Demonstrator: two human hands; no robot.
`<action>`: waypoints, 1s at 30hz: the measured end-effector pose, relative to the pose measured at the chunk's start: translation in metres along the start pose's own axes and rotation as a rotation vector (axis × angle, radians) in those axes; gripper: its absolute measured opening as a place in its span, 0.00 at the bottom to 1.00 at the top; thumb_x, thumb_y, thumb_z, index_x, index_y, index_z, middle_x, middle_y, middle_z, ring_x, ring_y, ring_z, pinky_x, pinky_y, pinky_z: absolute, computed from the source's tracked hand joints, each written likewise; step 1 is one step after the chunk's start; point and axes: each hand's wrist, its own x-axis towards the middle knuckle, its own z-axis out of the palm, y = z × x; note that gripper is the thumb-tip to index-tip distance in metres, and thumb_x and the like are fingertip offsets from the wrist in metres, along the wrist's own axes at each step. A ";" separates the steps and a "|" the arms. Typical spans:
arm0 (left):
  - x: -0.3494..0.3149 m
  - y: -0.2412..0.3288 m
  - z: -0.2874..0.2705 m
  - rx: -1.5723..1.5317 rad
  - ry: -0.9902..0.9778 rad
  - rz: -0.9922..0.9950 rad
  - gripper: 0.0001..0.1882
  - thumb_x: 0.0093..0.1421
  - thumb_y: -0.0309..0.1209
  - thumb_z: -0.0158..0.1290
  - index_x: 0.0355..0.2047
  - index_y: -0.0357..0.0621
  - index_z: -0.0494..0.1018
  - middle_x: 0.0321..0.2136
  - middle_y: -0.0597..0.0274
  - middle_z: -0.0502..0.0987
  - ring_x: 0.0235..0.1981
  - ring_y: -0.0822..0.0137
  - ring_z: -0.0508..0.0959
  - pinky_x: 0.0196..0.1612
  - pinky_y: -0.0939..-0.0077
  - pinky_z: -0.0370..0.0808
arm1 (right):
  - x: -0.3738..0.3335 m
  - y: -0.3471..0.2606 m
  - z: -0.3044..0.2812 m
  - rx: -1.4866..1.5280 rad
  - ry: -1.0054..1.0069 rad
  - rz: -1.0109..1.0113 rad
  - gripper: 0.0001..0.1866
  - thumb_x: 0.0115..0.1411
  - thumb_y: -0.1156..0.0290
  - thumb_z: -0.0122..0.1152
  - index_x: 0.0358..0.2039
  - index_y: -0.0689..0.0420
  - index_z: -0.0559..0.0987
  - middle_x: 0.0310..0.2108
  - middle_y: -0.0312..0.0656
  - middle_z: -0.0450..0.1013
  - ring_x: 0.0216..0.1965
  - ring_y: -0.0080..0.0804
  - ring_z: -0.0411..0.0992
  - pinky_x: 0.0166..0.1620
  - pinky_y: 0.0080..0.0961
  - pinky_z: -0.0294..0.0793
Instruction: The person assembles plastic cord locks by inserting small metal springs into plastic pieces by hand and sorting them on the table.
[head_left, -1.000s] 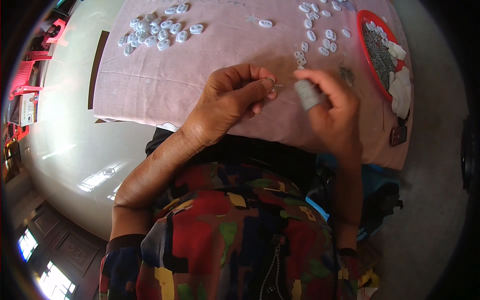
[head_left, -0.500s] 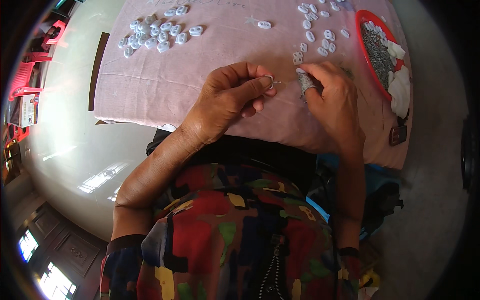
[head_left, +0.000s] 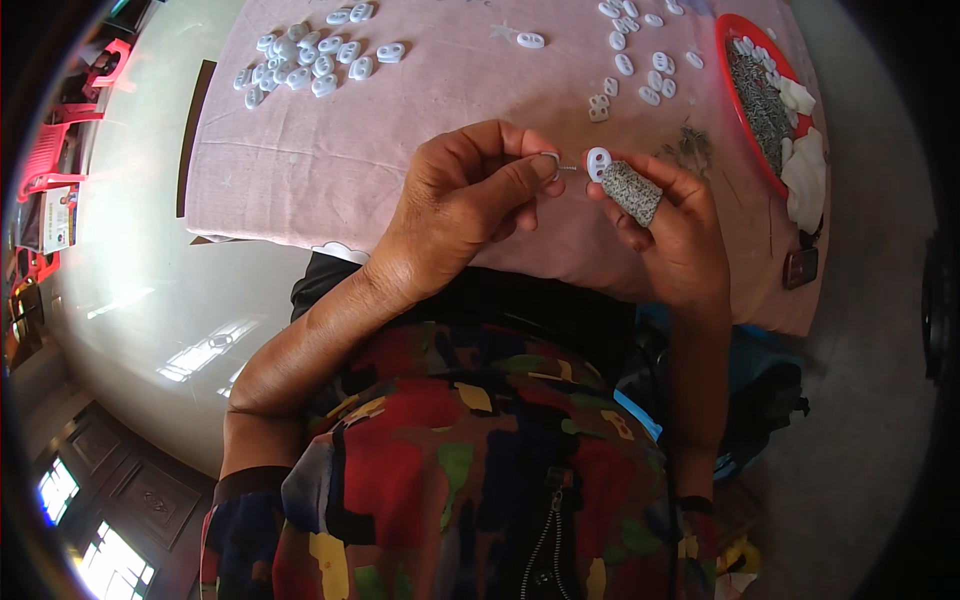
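My left hand (head_left: pixel 475 200) pinches a small screw (head_left: pixel 567 168) between thumb and fingertips, its threaded shank pointing right. A bit of something white shows at the screw's head, mostly covered by the fingers. Facing it, my right hand (head_left: pixel 680 215) grips a white oval plastic piece with two holes (head_left: pixel 599 163) between thumb and forefinger. A grey speckled wrap (head_left: pixel 632 192) covers the right thumb. The screw tip and the oval piece are very close; whether they touch I cannot tell. Both hands are just above the pink cloth (head_left: pixel 330 180).
Many white oval pieces lie in a cluster (head_left: pixel 300 65) at the far left, with others (head_left: pixel 655 80) scattered at the far right. Small square pieces (head_left: pixel 599 108) and loose screws (head_left: pixel 690 150) lie beyond my right hand. A red basin (head_left: pixel 725 95) holds a heap of screws.
My right hand has turned and moved left toward the left hand, and the oval piece now stands out from its fingertips. The left hand has shifted slightly right with the screw.
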 end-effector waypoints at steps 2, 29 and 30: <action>-0.001 0.001 0.002 0.009 0.015 0.000 0.08 0.67 0.33 0.55 0.42 0.43 0.75 0.31 0.69 0.79 0.24 0.84 0.71 0.24 0.91 0.63 | -0.001 0.001 0.001 0.035 -0.009 0.022 0.14 0.63 0.74 0.57 0.48 0.63 0.81 0.32 0.39 0.80 0.21 0.12 0.62 0.24 0.12 0.60; 0.003 -0.004 0.002 -0.019 0.007 -0.008 0.09 0.67 0.32 0.55 0.41 0.40 0.76 0.32 0.67 0.80 0.23 0.84 0.72 0.21 0.92 0.64 | 0.000 0.009 0.009 0.071 -0.014 0.005 0.13 0.64 0.76 0.55 0.47 0.65 0.80 0.32 0.37 0.78 0.23 0.12 0.65 0.26 0.12 0.63; 0.003 -0.004 0.002 -0.020 0.008 -0.008 0.09 0.67 0.32 0.55 0.41 0.40 0.76 0.32 0.67 0.80 0.23 0.84 0.72 0.21 0.92 0.64 | 0.000 0.008 0.010 0.051 -0.011 0.004 0.13 0.64 0.76 0.55 0.46 0.65 0.80 0.31 0.36 0.78 0.23 0.12 0.65 0.26 0.12 0.63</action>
